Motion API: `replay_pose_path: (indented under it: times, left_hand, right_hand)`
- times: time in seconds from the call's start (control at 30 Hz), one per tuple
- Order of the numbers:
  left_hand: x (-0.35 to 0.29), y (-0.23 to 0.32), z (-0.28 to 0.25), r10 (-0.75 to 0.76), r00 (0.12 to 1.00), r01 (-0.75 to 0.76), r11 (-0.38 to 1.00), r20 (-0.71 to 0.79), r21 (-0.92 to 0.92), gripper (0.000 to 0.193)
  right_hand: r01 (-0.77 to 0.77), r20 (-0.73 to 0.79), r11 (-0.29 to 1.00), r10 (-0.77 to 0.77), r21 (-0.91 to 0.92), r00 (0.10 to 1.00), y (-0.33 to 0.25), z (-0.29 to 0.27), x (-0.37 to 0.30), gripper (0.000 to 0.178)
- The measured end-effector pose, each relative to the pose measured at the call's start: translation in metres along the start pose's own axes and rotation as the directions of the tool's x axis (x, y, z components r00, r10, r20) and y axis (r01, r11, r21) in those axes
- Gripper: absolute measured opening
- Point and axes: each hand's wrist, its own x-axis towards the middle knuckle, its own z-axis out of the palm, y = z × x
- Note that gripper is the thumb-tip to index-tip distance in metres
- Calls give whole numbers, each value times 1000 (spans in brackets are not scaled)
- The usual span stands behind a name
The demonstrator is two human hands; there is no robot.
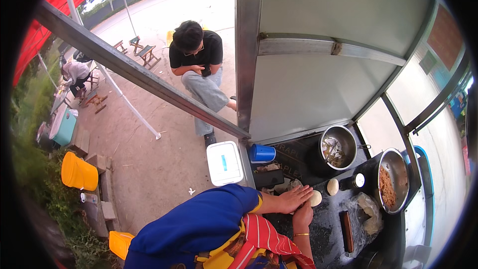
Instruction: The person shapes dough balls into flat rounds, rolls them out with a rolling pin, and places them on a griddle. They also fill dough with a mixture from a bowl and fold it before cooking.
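Note:
My left hand [295, 200] reaches over the dark worktop [323, 229] with its fingers stretched out and lying together. Its fingertips come up against a round pale piece of dough [316, 198]. Just below is my right hand [302, 217], fingers curled in, a thin yellow bracelet on its wrist. It sits close to the same dough; whatever its fingers hold is hidden. Another round piece of dough [332, 186] lies a little farther right. Beside that stands a dark jar with a white lid [357, 180]. A long brown wooden piece [347, 231] lies nearer, next to crumpled clear plastic [369, 214].
At the back of the worktop are a steel pot [354, 145] and a blue cup [263, 153]. A steel bowl [401, 169] of brown crumbly filling sits at the right. A white lidded bucket [224, 164] stands left of the worktop. Beyond the metal frame [144, 72] sits a person [196, 65].

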Motion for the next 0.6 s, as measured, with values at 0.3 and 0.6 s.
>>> replay_pose_path:
  times: [0.3,0.6]
  left_hand:
    - [-37,-12,14,162,949,-173,985,269,14,70]
    - [-32,-6,4,17,994,30,901,105,-432,80]
  right_hand:
    - [-89,67,989,81,115,994,-16,-3,-47,23]
    - [70,62,954,-92,293,994,-18,-18,-27,24]
